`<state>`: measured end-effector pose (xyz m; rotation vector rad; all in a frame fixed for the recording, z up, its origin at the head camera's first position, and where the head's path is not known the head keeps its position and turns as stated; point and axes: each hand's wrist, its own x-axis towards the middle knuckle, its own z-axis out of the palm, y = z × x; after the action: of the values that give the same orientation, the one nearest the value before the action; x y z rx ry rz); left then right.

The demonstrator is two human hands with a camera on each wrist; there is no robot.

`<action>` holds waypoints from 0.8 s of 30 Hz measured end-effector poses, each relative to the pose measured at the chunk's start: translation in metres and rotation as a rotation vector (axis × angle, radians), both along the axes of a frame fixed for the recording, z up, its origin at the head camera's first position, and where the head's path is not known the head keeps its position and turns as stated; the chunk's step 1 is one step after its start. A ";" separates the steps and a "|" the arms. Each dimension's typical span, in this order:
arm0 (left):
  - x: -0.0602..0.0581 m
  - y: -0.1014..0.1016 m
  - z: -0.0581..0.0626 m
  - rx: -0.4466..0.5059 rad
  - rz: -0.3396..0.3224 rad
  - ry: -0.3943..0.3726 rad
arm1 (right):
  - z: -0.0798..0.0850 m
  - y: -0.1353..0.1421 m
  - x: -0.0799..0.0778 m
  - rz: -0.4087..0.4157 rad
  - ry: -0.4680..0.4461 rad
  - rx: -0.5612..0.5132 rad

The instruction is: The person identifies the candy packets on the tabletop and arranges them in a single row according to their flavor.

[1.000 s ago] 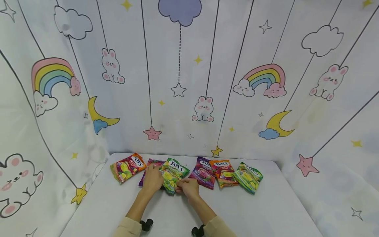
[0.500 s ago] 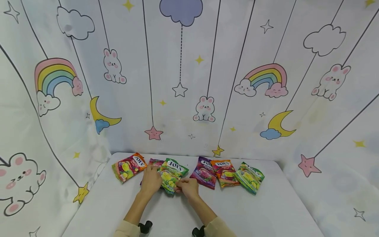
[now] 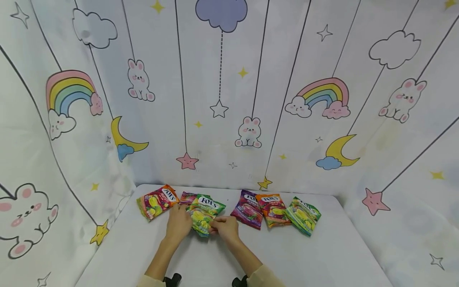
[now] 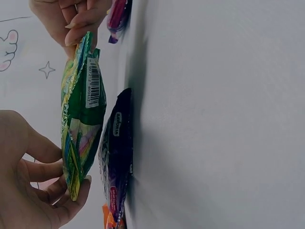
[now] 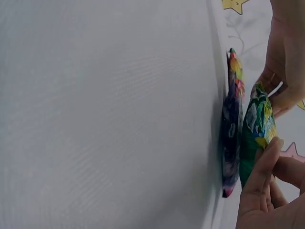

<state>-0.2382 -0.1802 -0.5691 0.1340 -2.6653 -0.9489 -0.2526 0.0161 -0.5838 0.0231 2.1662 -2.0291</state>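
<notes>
A green FOX'S candy bag (image 3: 205, 213) is held tilted between both hands, above a purple candy bag (image 4: 119, 152) lying on the table. My left hand (image 3: 178, 223) pinches its left end; the left wrist view shows the thumb on one face and the fingers (image 4: 71, 205) on the other. At the lower right corner, my right hand (image 3: 226, 228) pinches the bag between thumb and fingers (image 5: 264, 167). A gap shows between the green bag and the purple one in the left wrist view. Most of the purple bag is hidden in the head view.
An orange FOX'S bag (image 3: 157, 202) lies left of the hands. To the right lie another purple bag (image 3: 248, 210), an orange bag (image 3: 272, 210) and a second green bag (image 3: 303, 215), partly overlapping. The white table (image 3: 287, 259) meets a patterned backdrop (image 3: 215, 171) behind.
Both hands have shifted slightly left, taking the green bag with them. More of the purple bag's upper edge shows behind it. The other bags lie still; the head view has turned slightly left.
</notes>
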 end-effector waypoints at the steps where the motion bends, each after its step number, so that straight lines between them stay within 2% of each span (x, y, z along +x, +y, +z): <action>1: 0.001 -0.001 0.000 0.004 0.004 0.001 | 0.001 -0.001 0.001 0.003 -0.001 -0.002; 12: 0.017 -0.009 0.010 0.042 0.048 0.019 | 0.012 -0.009 0.009 0.035 -0.017 -0.025; 17: 0.025 -0.013 0.011 0.041 0.061 0.008 | 0.016 -0.012 0.013 0.060 -0.008 -0.051; 24: 0.032 -0.017 0.011 0.039 0.055 0.035 | 0.020 -0.014 0.017 0.086 0.010 -0.050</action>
<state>-0.2059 -0.1976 -0.5581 0.1969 -2.5980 -0.9775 -0.2351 0.0024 -0.5634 -0.0853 2.0842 -2.0390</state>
